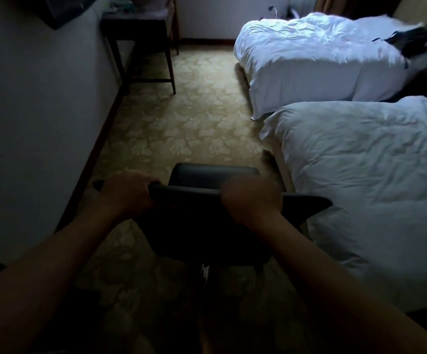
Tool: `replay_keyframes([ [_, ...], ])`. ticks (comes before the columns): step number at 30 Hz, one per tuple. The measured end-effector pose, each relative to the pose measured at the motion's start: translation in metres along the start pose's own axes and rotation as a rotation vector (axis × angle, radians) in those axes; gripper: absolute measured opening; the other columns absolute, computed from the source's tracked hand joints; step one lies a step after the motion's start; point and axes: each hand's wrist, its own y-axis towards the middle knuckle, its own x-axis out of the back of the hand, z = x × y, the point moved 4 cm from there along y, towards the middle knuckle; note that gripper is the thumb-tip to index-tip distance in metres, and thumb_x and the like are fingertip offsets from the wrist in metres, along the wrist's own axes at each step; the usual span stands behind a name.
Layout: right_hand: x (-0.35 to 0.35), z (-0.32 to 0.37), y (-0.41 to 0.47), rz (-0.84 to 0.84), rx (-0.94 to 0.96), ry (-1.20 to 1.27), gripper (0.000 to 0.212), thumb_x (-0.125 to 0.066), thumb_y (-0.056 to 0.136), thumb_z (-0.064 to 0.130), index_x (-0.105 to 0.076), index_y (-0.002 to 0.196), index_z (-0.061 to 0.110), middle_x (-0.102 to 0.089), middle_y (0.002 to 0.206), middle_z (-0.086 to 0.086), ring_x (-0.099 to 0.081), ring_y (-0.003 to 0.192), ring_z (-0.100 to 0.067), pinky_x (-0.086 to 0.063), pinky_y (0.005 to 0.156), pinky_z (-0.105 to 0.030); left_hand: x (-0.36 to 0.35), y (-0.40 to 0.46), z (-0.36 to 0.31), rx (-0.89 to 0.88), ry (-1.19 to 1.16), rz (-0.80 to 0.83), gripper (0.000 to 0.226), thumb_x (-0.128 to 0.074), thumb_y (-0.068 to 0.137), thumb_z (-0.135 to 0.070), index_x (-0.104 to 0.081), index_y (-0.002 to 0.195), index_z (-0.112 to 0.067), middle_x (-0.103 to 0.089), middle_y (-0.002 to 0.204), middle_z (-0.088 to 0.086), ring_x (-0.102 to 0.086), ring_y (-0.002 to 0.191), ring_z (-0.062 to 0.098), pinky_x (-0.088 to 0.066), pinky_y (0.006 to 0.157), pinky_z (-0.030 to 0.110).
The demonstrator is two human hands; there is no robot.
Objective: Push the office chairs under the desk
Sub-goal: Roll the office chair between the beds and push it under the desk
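Head view, only cam: dim room w/ patterned beige carpet (181, 118). Dark padded office chair (215, 175) sits at 6 o'clock, directly ahead of the person, its seat pointing to 12. Left hand (125, 192) grips the backrest's top edge near its left end, fingers curled over the rim; right hand (252, 195) grips the same edge right of centre, fingers wrapped over & hidden behind the knuckles. Top edge runs 9-to-3, so both hands sit across the push line, about equally near.

Dark wooden desk on thin legs (140, 47) stands at 11 o'clock against the pale wall (41, 111), well apart from the chair, w/ open carpet between. Two beds w/ white duvets (335, 60) fill 1 to 4 o'clock; the nearer one lies just beside the chair's right side.

Judgement: chair must travel toward 11–12, slightly leftward, to reach the desk gap; right hand prob. leads the turn. Risk: snagging the near bed's corner.
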Motion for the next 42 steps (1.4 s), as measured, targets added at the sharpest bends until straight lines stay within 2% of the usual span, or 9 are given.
replay_keyframes([
  [3, -0.006, -0.025, 0.052, 0.052, -0.015, 0.048, 0.049, -0.024, 0.083, 0.046, -0.066, 0.079, 0.020, -0.067, 0.091, -0.011, -0.061, 0.081, -0.029, -0.038, 0.066, -0.036, -0.006, 0.062, 0.001, -0.033, -0.011, -0.004, 0.063, -0.042, 0.060, -0.072, -0.072, 0.093, -0.027, -0.071, 0.098, 0.004, -0.065, 0.090, 0.028, -0.042, 0.068, 0.031],
  [7, -0.011, -0.053, 0.119, 0.143, -0.063, 0.015, 0.045, -0.030, 0.086, 0.046, -0.067, 0.086, 0.021, -0.068, 0.103, -0.012, -0.061, 0.092, -0.031, -0.038, 0.071, -0.037, -0.012, 0.133, -0.001, -0.053, 0.070, 0.077, 0.051, -0.048, 0.065, -0.075, -0.065, 0.091, -0.035, -0.069, 0.097, -0.001, -0.064, 0.092, 0.024, -0.047, 0.075, 0.033],
  [16, -0.029, -0.105, 0.263, 0.145, -0.075, -0.016, 0.051, -0.032, 0.087, 0.047, -0.072, 0.095, 0.017, -0.068, 0.109, -0.013, -0.063, 0.096, -0.030, -0.036, 0.071, -0.035, -0.012, 0.274, -0.002, -0.053, 0.087, 0.017, 0.061, -0.040, 0.060, -0.080, -0.067, 0.095, -0.037, -0.069, 0.097, -0.003, -0.064, 0.087, 0.023, -0.039, 0.064, 0.030],
  [21, -0.048, -0.126, 0.344, 0.241, -0.044, -0.050, 0.062, -0.026, 0.082, 0.054, -0.069, 0.108, 0.017, -0.066, 0.115, -0.014, -0.059, 0.102, -0.031, -0.030, 0.072, -0.038, -0.010, 0.340, 0.001, 0.023, 0.104, 0.023, 0.068, -0.043, 0.059, -0.089, -0.067, 0.096, -0.038, -0.069, 0.097, -0.004, -0.065, 0.090, 0.023, -0.048, 0.070, 0.033],
  [27, -0.060, -0.159, 0.416, 0.266, 0.001, 0.025, 0.062, -0.026, 0.082, 0.054, -0.068, 0.103, 0.014, -0.066, 0.110, -0.015, -0.059, 0.096, -0.030, -0.031, 0.069, -0.038, -0.005, 0.413, -0.010, 0.078, 0.084, 0.071, 0.079, -0.033, 0.051, -0.088, -0.067, 0.096, -0.033, -0.068, 0.100, -0.002, -0.063, 0.090, 0.024, -0.050, 0.074, 0.037],
  [31, -0.064, -0.172, 0.466, 0.235, 0.036, 0.038, 0.058, -0.028, 0.081, 0.052, -0.068, 0.092, 0.012, -0.068, 0.106, -0.015, -0.060, 0.095, -0.031, -0.033, 0.068, -0.037, -0.005, 0.455, -0.008, 0.117, 0.056, 0.057, 0.076, -0.037, 0.051, -0.089, -0.066, 0.094, -0.034, -0.067, 0.096, -0.005, -0.062, 0.088, 0.020, -0.048, 0.069, 0.033],
  [36, -0.074, -0.188, 0.519, 0.236, 0.080, 0.041, 0.054, -0.031, 0.085, 0.050, -0.069, 0.094, 0.012, -0.068, 0.108, -0.015, -0.060, 0.098, -0.033, -0.033, 0.070, -0.036, -0.005, 0.509, -0.006, 0.147, 0.120, 0.089, 0.051, -0.053, 0.062, -0.085, -0.056, 0.082, -0.038, -0.066, 0.095, -0.004, -0.061, 0.085, 0.020, -0.037, 0.062, 0.030],
  [39, -0.079, -0.192, 0.554, 0.232, 0.059, 0.031, 0.053, -0.032, 0.084, 0.050, -0.069, 0.095, 0.014, -0.068, 0.106, -0.013, -0.061, 0.097, -0.032, -0.031, 0.069, -0.035, -0.001, 0.540, 0.002, 0.147, 0.079, 0.105, 0.051, -0.043, 0.053, -0.092, -0.041, 0.069, -0.044, -0.064, 0.094, -0.006, -0.061, 0.086, 0.020, -0.036, 0.063, 0.031],
  [42, -0.087, -0.196, 0.582, 0.223, 0.079, 0.024, 0.049, -0.033, 0.085, 0.051, -0.069, 0.091, 0.017, -0.069, 0.104, -0.010, -0.063, 0.094, -0.029, -0.032, 0.067, -0.034, 0.001, 0.568, 0.008, 0.133, 0.088, 0.080, 0.058, -0.032, 0.048, -0.095, -0.047, 0.072, -0.044, -0.063, 0.096, -0.009, -0.062, 0.088, 0.018, -0.037, 0.064, 0.031],
])
